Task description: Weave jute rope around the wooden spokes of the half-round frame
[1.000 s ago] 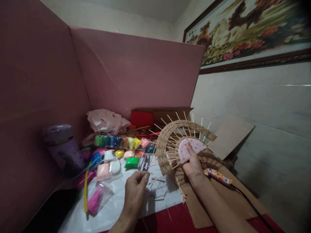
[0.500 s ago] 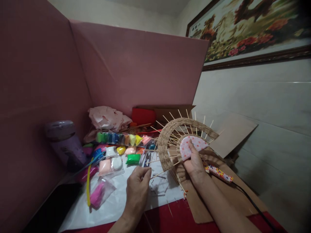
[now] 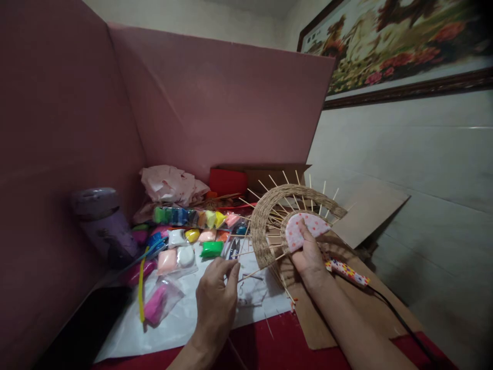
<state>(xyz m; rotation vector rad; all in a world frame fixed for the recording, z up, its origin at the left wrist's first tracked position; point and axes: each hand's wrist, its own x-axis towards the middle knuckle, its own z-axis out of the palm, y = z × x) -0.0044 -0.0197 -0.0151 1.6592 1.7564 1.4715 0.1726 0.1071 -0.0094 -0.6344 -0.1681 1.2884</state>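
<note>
My right hand [image 3: 311, 257] grips a fan-shaped woven piece [image 3: 265, 221] by its half-round centre, thumb on top. That centre is covered in white cloth with pink dots [image 3: 296, 231]. Thin pale sticks spread outward from it through a curved band of brown twisted cord, with a gap between centre and band. My left hand [image 3: 217, 293] is closed below and left of the band, thumb and forefinger together at the outer end of the lowest stick [image 3: 250, 275]. Whether a cord is also in those fingers is hidden. A thin strand shows under the left wrist.
Small snips [image 3: 234, 248] lie behind my left hand. Bags of coloured clay [image 3: 211, 250] cover the left of the white sheet [image 3: 185, 313]. A purple bottle [image 3: 103, 221] stands far left. A patterned corded tool [image 3: 348, 272] rests on cardboard [image 3: 319, 329], right.
The view has shifted slightly. My left hand has turned a little and its fingers sit slightly higher, still at the stick's end. My right hand keeps its hold on the woven piece.
</note>
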